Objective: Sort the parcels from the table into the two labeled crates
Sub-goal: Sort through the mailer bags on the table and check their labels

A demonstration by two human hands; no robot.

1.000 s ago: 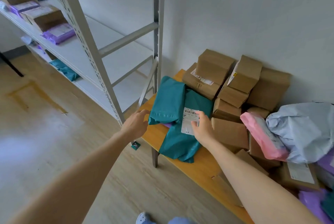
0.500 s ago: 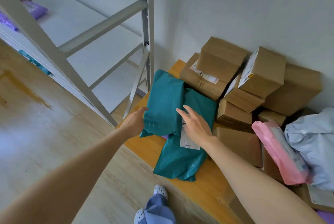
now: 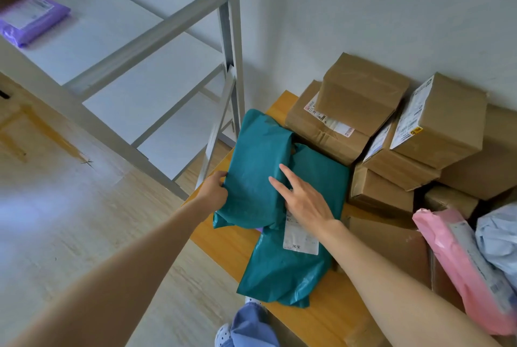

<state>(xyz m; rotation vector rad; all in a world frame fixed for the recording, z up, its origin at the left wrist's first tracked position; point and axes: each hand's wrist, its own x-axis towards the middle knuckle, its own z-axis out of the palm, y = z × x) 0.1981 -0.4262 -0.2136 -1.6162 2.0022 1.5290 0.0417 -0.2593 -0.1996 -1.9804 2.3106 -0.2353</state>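
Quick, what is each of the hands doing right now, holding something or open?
Left hand: closed, gripping the edge of the upper teal parcel.
Right hand: open, straight fingers lying on the same parcel.

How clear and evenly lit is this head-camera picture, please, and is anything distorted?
In the head view, light is soft and even; a bluish glare patch washes out the floor at left; the wide lens skews the shelf rack; the pink parcel at right is smeared, the upper teal parcel sharp.

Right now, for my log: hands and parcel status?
Left hand grips upper teal mailer. Right hand open, fingers on it. Second teal mailer beneath. Boxes close behind.
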